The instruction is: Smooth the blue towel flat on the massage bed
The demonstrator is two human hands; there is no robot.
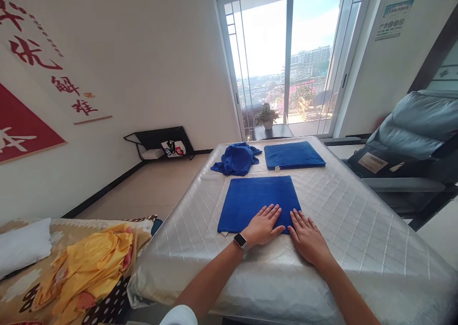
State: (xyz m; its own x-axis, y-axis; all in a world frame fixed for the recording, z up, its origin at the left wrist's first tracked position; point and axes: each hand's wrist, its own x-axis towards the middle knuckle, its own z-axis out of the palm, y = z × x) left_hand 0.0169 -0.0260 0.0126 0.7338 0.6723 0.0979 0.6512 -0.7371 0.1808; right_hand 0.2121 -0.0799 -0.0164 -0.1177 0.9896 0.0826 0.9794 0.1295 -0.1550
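Note:
A blue cloth [250, 198], folded into a flat rectangle, lies on a table under a silvery quilted cover [343, 220]. My left hand [264, 225] rests flat on its near part, fingers spread out. At the cloth's near right corner my right hand [308, 234] lies flat too, its fingertips on the cloth's edge. Neither hand grips anything. Farther back sits a second folded blue cloth [295, 155] with a small white tag at its near edge. To the left of that one is a crumpled blue cloth [237, 159].
Left of the table, a low surface with a patterned cover holds a yellow cloth [96, 263] and a white pillow [23, 246]. A grey padded chair [411, 139] stands at the right. Behind the table are a potted plant [267, 117] and a glass sliding door [259, 43].

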